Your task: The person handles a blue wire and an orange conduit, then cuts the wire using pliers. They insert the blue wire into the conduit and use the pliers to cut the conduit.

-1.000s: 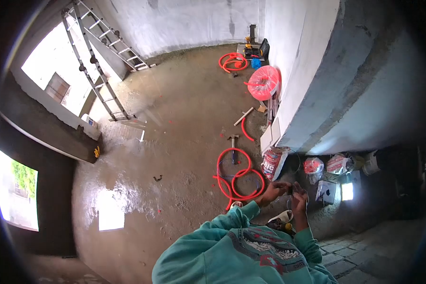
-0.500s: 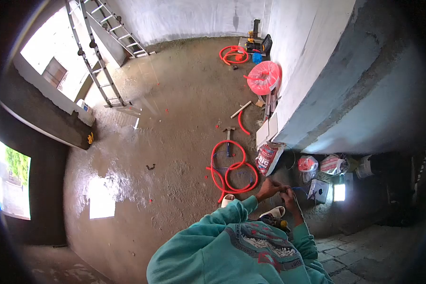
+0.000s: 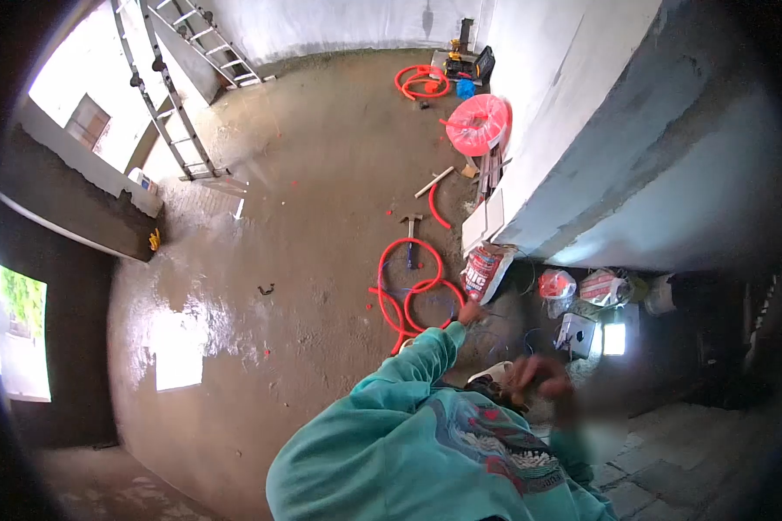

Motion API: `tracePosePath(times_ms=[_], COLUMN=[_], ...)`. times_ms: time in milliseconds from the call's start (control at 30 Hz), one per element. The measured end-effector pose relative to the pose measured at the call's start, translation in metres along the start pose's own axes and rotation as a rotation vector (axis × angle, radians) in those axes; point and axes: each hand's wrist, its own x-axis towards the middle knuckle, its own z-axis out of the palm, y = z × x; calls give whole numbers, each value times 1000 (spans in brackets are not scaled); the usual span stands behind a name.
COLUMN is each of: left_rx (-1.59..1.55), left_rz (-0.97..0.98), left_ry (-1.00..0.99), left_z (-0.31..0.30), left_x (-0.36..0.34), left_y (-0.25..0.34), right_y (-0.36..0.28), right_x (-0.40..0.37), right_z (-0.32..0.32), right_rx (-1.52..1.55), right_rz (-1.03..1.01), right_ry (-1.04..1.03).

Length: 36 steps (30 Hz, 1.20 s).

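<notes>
My left hand [image 3: 471, 313] reaches forward beside the red coiled conduit [image 3: 440, 282], just below the red and white bag [image 3: 484, 272]; its fingers are too small to make out. Close to my body, my right hand [image 3: 534, 379] is raised in front of my shirt and smeared by motion. Thin wire shows faintly between my left hand and the white box [image 3: 576, 334] on the right. A hammer [image 3: 411, 240] lies across the top of the conduit loops.
Two ladder sections [image 3: 175, 130] stand at the upper left. Along the right wall are a wrapped red coil [image 3: 479, 124], a tool case [image 3: 473, 67] and white panels [image 3: 483, 223]. Plastic bags [image 3: 601, 287] and a bright light [image 3: 614, 339] sit at the right.
My hands, together before, have moved apart. The left moved up and left towards the conduit and bag; the right moved down towards my body. The view has shifted slightly.
</notes>
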Motion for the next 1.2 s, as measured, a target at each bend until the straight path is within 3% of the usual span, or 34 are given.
tracePosePath(times_ms=[33, 100, 133, 200, 233, 267, 300, 367, 400, 467, 533, 567, 667, 700, 767, 800, 833, 900, 933, 967, 1000, 1033, 1067, 1100, 1133, 1167, 1200], left_rx=[23, -372, -566, -1085, -1589, -1608, -1685, -1821, -1832, -1224, -304, -145, -345, -518, -856, -955, -604, -180, -13, -258, -183, -332, -480, -538, -589, -765, -862], left_rz=[181, 275, 313, 121, -104, -99, -237, -529, -530, -57, -314, -395, -482, -419, -1038, -963, -1089, -1496, -1660, -1984, -2016, -2010, -1997, -1929, -1853, -1999, -1936], left_ry=[-65, -155, -215, -318, -433, -419, -454, -527, -510, -97, -154, -59, 147, 50, 219, 529, 621, 279, 56, 238, 167, 322, 478, 518, 553, 721, 571], left_z=[7, -46, -78, -104, -110, -110, -112, -109, -98, -46, -56, -105, -75, -86, -123, -69, -61, -68, -71, -85, -92, -71, -50, -47, -55, -59, -66], left_x=[4, 8, 10, 9, 8, 9, 10, 15, 23, 37, 29, 18, -11, -43, -125, -195, -263, -372, -426, -451, -471, -511, -550, -551, -547, -533, -525], left_y=[-26, 56, 101, 150, 165, 176, 184, 189, 181, 153, 142, 151, 44, 10, 10, -66, -80, -72, -66, -40, -18, -21, -25, -10, 2, 1, -4], right_y=[-4, 5, 21, 13, -1, -8, -11, -10, -14, -26, -32, -35, -32, -25, 7, 37, 73, 153, 155, 157, 178, 217, 234, 232, 230, 232, 235], right_x=[-11, -31, -42, -49, -40, -34, -42, -56, -58, -67, -74, -74, -116, -131, -164, -184, -208, -266, -256, -242, -255, -285, -307, -318, -320, -315, -301], right_z=[-29, -80, -103, -108, -84, -71, -74, -75, -78, -79, -68, -61, -96, -115, -162, -185, -203, -230, -202, -182, -183, -187, -190, -196, -198, -202, -206], right_rx=[-387, -779, -1214, -1671, -1604, -1528, -1559, -1645, -1741, -1751, -1749, -1900, -1712, -1603, -1361, -1260, -1211, -1343, -1262, -1181, -857, -524, -1198, -1208, -1309, -1405, -1497], right_rz=[49, 108, 31, -32, 41, 114, 265, 262, 239, 327, 424, 561, 504, 505, 563, 605, 647, 637, 855, 1056, 1102, 1131, 909, 908, 927, 938, 945], right_ry=[284, 549, 517, 442, 543, 640, 653, 628, 618, 657, 706, 831, 815, 795, 766, 763, 765, 819, 763, 701, 792, 866, 415, 413, 241, 73, -90])
